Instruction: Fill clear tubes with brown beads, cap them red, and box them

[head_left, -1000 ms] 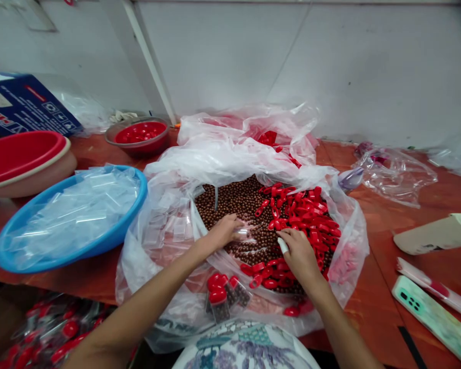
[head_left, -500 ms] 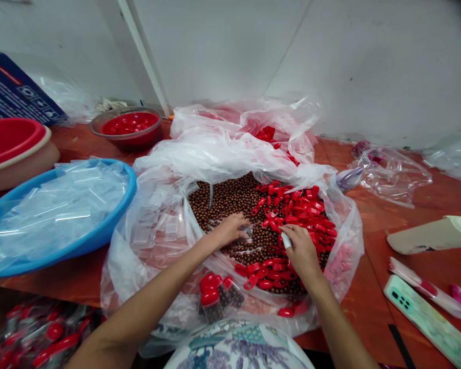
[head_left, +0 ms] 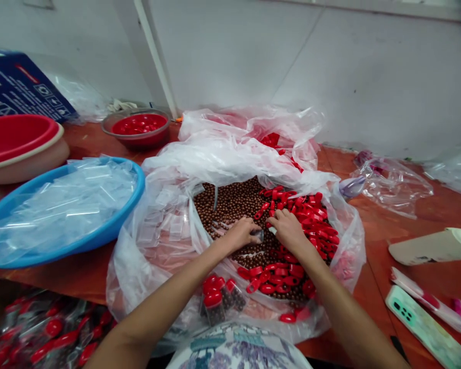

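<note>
My left hand [head_left: 243, 234] is closed around a small clear plastic container [head_left: 258, 236], held just above a mass of small brown balls [head_left: 230, 197]. My right hand [head_left: 288, 229] is closed beside it, with a red cap [head_left: 269, 224] at its fingertips, partly hidden; a white wrap [head_left: 272, 231] shows on one finger. Many loose red caps [head_left: 311, 218] lie over the balls on the right. Both balls and caps sit in a large translucent plastic bag [head_left: 128, 266]. Several filled containers with red caps [head_left: 214, 300] rest at its near edge.
Clear empty containers fill a blue basin [head_left: 140, 187] at left and also lie on the bag's left fold. Behind are red and beige basins [head_left: 57, 154], and a bowl [head_left: 153, 138] of red caps. A phone [head_left: 426, 325] and a cup [head_left: 426, 246] lie at right.
My right hand has moved left from the red caps toward my left hand, with a red piece now at its fingertips. My left hand still holds the clear container. The view has shifted slightly.
</note>
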A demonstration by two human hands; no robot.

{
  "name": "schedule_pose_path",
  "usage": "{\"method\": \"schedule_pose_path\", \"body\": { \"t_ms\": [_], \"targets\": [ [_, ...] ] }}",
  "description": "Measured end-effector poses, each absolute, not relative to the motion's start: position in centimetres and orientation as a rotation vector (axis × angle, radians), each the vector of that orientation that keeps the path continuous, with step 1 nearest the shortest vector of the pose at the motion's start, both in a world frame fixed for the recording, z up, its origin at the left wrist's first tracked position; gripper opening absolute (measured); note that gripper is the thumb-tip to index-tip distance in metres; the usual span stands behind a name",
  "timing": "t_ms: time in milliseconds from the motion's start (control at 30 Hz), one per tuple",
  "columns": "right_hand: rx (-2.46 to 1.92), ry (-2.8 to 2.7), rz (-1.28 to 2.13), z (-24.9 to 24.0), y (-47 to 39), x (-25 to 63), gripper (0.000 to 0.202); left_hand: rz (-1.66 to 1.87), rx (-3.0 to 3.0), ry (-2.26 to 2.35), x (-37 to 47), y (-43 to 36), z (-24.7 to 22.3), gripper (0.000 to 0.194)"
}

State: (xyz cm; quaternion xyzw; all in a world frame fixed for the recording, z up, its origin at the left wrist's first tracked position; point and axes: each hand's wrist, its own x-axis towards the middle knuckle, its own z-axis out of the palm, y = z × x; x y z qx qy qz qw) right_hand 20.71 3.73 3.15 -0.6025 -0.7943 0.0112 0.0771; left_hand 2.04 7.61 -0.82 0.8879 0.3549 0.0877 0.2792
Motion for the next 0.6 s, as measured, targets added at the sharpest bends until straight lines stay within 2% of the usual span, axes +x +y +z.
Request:
{"method": "schedule_pose_path", "body": {
  "t_ms": [133, 200, 267, 400, 500, 533, 600],
  "targets": [
    [-1.804, -2.25, 0.08, 5.2, 2.8, 22.0, 0.028, 0.265, 2.39, 0.968, 2.4, 7.0, -0.5, 0.043],
    [-1.846, -2.118, 0.369, 6.1, 2.5, 22.7, 0.028, 0.275, 2.392, 0.979, 2.7, 6.4, -0.4, 0.04],
    [-1.814, -2.215, 0.619, 7.0, 2.9, 22.9, 0.023, 0.297, 2.378, 0.967, 3.0, 6.1, -0.7, 0.04],
    [-1.441, -2.531, 0.962, 10.5, 6.9, 19.3, 0.014, 0.317, 2.268, 0.998, 3.4, 5.9, -2.3, 0.045],
    [-1.208, -2.429, 0.817, 15.4, 12.6, 13.0, 0.003, 0.361, 2.253, 1.028, 3.3, 5.7, -3.1, 0.053],
    [-1.197, -2.371, 0.769, 17.2, 14.7, 10.7, 0.009, 0.381, 2.265, 1.014, 3.3, 5.7, -3.3, 0.055],
    [-1.157, -2.216, 0.673, 20.3, 18.2, 6.2, 0.035, 0.395, 2.281, 0.994, 3.1, 5.7, -3.5, 0.059]
  ]
}}
